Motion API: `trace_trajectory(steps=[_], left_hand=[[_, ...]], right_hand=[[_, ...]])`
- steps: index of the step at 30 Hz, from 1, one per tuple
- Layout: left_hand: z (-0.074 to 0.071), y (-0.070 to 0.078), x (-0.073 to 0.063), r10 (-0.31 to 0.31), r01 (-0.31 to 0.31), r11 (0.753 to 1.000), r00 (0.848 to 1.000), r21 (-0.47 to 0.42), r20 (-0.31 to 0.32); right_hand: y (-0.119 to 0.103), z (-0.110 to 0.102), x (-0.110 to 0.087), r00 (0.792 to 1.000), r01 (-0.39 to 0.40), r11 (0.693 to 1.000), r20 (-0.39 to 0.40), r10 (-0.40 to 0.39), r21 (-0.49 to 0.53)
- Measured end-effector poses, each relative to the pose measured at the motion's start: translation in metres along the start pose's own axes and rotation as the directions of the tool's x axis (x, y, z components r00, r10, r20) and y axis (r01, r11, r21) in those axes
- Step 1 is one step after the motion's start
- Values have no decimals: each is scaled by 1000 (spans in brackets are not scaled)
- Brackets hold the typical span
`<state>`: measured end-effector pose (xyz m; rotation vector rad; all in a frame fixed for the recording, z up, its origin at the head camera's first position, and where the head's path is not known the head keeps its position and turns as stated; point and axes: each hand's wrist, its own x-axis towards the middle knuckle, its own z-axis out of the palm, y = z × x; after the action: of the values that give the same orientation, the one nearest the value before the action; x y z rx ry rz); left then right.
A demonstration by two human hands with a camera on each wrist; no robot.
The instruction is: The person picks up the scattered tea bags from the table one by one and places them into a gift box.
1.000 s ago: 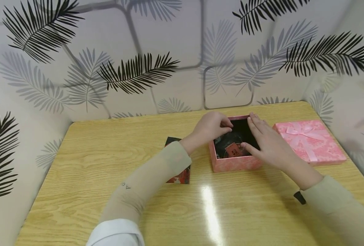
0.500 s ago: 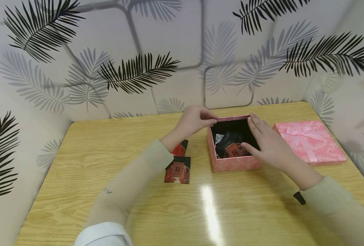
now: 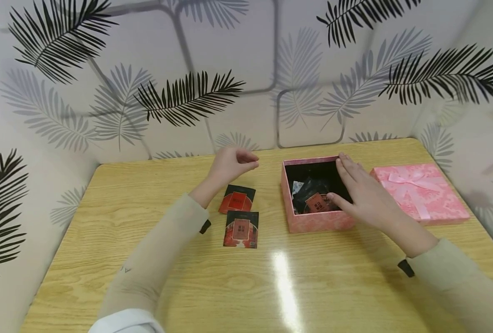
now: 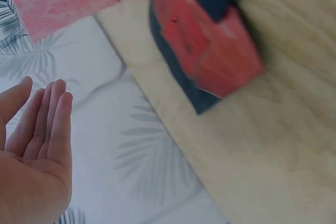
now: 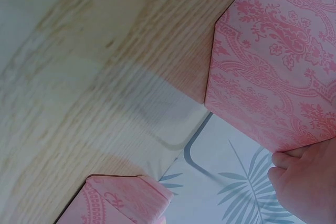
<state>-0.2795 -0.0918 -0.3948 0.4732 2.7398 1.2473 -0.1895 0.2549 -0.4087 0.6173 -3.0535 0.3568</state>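
Note:
My left hand (image 3: pixel 229 167) hovers behind two dark-and-red flat packets, a rear one (image 3: pixel 237 200) and a front one (image 3: pixel 241 230), on the table. Its fingers are relaxed and nearly straight in the left wrist view, with nothing between fingers and thumb. My right hand (image 3: pixel 365 199) rests on the right wall of a pink patterned open box (image 3: pixel 319 224), its fingers laid straight along the rim and the thumb over the inside. Inside lie a dark packet with a red label (image 3: pixel 317 202) and a pale patterned piece (image 3: pixel 297 187); the black interior hides the rest.
The pink lid with a ribbon bow (image 3: pixel 421 192) lies right of the box, close to the right wrist. A leaf-patterned covering (image 3: pixel 213 55) rises behind the wooden table (image 3: pixel 146 273) and at both sides.
My left hand has moved left from over the box to beyond the packets, uncovering both packets and the box's left part. The right hand has stayed on the box.

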Motion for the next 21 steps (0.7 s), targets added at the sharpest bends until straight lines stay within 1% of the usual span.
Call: trace_trajectory(steps=[3,6,10,15,21], left_hand=[[0,-12,-3,-8,8,1000,1000,3,-21],[-1,-23,-5,-10,9,1000,999,-14,-39],[0,-37,-8,-24,22,998,999,-53,-42],[0,-52,-13,-32,32,997,999,-65,-9],[0,-64,-21,-28,30,999,998,-21,63]], right_hand=[[0,0,0,1000,2,1000,-1,-2,-1],[0,0,0,1000,6,1000,1,-6,-2],[0,0,0,1000,10,1000,-2,-10,3],[0,1,0,1000,12,1000,-1,-12,5],[0,1,-1,1000,8,1000,0,-8,5]])
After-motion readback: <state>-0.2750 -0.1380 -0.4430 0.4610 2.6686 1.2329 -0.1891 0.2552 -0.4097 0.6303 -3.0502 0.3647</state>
